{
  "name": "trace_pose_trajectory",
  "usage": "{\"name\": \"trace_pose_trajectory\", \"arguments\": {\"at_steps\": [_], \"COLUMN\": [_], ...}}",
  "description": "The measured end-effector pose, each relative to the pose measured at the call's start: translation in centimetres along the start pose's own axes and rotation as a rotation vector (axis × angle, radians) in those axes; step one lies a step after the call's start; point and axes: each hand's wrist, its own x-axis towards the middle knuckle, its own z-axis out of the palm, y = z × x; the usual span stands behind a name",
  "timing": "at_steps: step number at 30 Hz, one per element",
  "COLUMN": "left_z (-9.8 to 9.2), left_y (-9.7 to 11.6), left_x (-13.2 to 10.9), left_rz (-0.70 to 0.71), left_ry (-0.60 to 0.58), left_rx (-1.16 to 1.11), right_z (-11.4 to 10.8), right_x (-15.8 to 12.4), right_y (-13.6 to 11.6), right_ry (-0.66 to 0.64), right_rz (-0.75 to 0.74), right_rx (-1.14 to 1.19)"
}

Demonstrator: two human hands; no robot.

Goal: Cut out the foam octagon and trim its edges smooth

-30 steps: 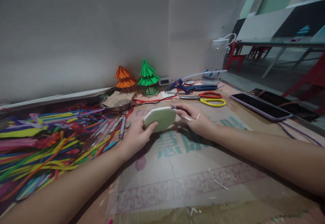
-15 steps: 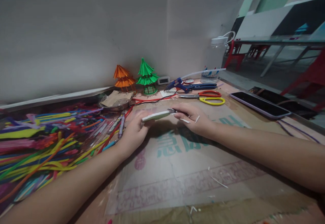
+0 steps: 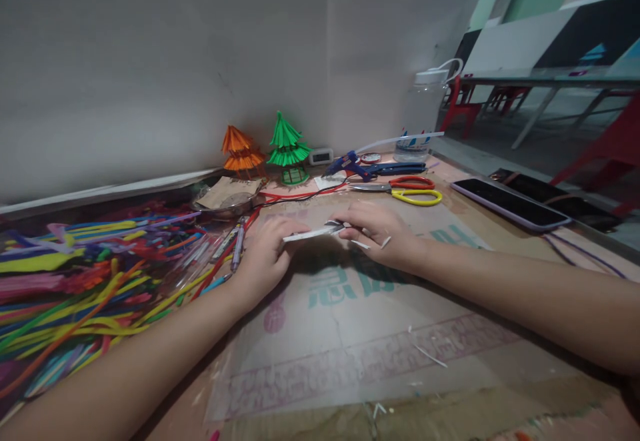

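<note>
My left hand (image 3: 265, 254) is closed on one end of a thin white flat piece (image 3: 305, 235), seen nearly edge-on. At its other end my right hand (image 3: 377, 231) pinches a small dark, blade-like piece (image 3: 334, 225) that touches the white edge; most of it is hidden by my fingers. A narrow white strip (image 3: 361, 245) and another white sliver (image 3: 386, 242) lie against my right hand. Both hands are above a printed sheet (image 3: 340, 334) with green characters, where white scraps (image 3: 430, 355) are scattered.
At left is a pile of colourful pipe cleaners (image 3: 75, 294). Along the back stand an orange model (image 3: 241, 151), a green model (image 3: 289, 151), a blue glue gun (image 3: 349, 164), scissors (image 3: 415, 192), pliers (image 3: 400, 169) and a bottle (image 3: 420, 117). A phone (image 3: 510, 204) lies at right.
The white piece has tipped from showing its pale face to nearly edge-on and sits slightly lower. Both hands keep their hold. The whole view has shifted a little.
</note>
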Motion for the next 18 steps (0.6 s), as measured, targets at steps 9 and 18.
{"name": "trace_pose_trajectory", "arguments": {"at_steps": [9, 18], "left_z": [0.13, 0.11], "left_y": [0.12, 0.00], "left_x": [0.01, 0.02], "left_rz": [0.016, 0.022], "left_ry": [-0.050, -0.081], "left_rx": [0.017, 0.014], "right_z": [0.13, -0.04], "right_x": [-0.06, 0.09], "right_y": [-0.13, -0.15], "right_ry": [-0.037, -0.045], "right_rz": [-0.041, -0.064], "right_rx": [-0.046, -0.005]}}
